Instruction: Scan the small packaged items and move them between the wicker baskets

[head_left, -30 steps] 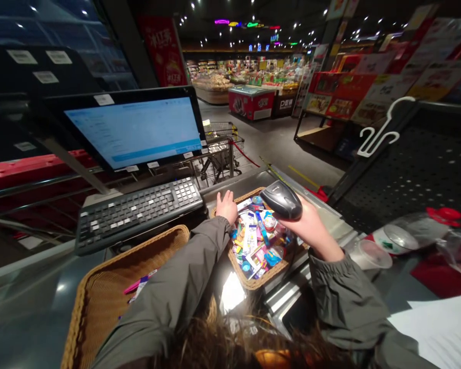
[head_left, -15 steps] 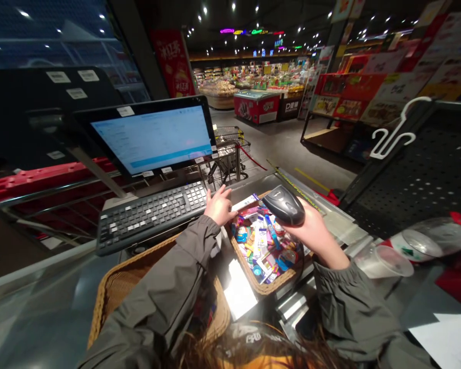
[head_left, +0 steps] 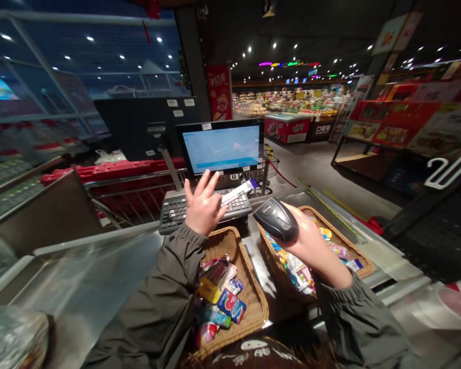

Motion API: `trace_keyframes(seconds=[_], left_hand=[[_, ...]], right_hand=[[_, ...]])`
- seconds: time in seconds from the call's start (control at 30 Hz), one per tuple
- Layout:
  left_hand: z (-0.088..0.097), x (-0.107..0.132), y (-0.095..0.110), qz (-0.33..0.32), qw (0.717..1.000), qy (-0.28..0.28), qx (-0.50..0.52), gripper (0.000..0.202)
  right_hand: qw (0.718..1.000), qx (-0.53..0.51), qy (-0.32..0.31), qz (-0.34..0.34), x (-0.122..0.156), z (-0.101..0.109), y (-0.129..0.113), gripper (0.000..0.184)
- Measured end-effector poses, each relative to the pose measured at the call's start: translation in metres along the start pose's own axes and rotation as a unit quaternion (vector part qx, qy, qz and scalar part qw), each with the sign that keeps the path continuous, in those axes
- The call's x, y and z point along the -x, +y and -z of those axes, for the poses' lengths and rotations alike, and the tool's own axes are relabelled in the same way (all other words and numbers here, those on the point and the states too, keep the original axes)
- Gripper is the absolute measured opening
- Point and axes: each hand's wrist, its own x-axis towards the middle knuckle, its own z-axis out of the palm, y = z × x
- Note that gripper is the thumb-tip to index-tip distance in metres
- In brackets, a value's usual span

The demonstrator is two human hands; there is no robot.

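My left hand (head_left: 204,207) is over the keyboard (head_left: 172,211), several fingers spread. A slim white packet with a dark blue end (head_left: 238,192) is pinched by its near end at the thumb side of that hand and points toward the monitor. My right hand (head_left: 303,230) is wrapped round a black barcode scanner (head_left: 277,220), its head pointing left toward the packet. Below the scanner is a wicker basket (head_left: 363,264) of small colourful packets, partly hidden by my right arm. A second wicker basket (head_left: 255,302), nearer my left arm, holds several small packs.
A lit monitor (head_left: 223,148) stands behind the keyboard, with a dark second screen (head_left: 126,128) to its left. The metal counter (head_left: 111,277) runs along the left, with a plastic-wrapped item (head_left: 15,333) at its near corner. A white hanger (head_left: 451,166) hangs at right.
My view has turned left, showing more of the left basket. My left hand has lifted the slim packet from above the right basket to over the keyboard. The scanner stays in my right hand.
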Motion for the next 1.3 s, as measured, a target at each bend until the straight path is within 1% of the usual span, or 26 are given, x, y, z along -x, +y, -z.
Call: trace_keyframes(seconds=[0.13,0.3,0.47,0.63,0.87,1.07,1.23,1.3], left_hand=[[0.015,0.02,-0.017,0.018,1.0,0.003,-0.011,0.015],[0.028,0.037,-0.034,0.034,0.999,0.006,-0.015,0.014],[0.039,0.048,-0.045,0.048,0.999,-0.003,-0.017,0.012],[0.048,0.054,-0.051,0.057,0.998,-0.015,-0.022,0.012],[0.049,0.066,-0.056,0.056,0.998,-0.019,-0.024,0.015],[0.05,0.074,-0.056,0.066,0.997,-0.028,-0.019,0.016],[0.05,0.084,-0.055,0.075,0.996,-0.052,-0.019,0.016],[0.049,0.09,-0.054,0.075,0.995,-0.068,-0.019,0.016]], right_hand=[[0.999,-0.016,-0.021,0.03,-0.007,-0.017,-0.023,0.048],[0.998,-0.028,-0.037,0.049,-0.01,-0.03,-0.044,0.046],[0.997,-0.041,-0.047,0.043,-0.011,-0.039,-0.058,0.047],[0.998,-0.044,-0.051,0.019,-0.012,-0.044,-0.069,0.051],[0.998,-0.036,-0.056,0.008,-0.012,-0.049,-0.075,0.051],[0.996,-0.033,-0.077,0.021,-0.01,-0.05,-0.076,0.044],[0.995,-0.037,-0.093,0.007,-0.003,-0.053,-0.069,0.052],[0.994,-0.04,-0.098,0.0,0.0,-0.054,-0.067,0.051]])
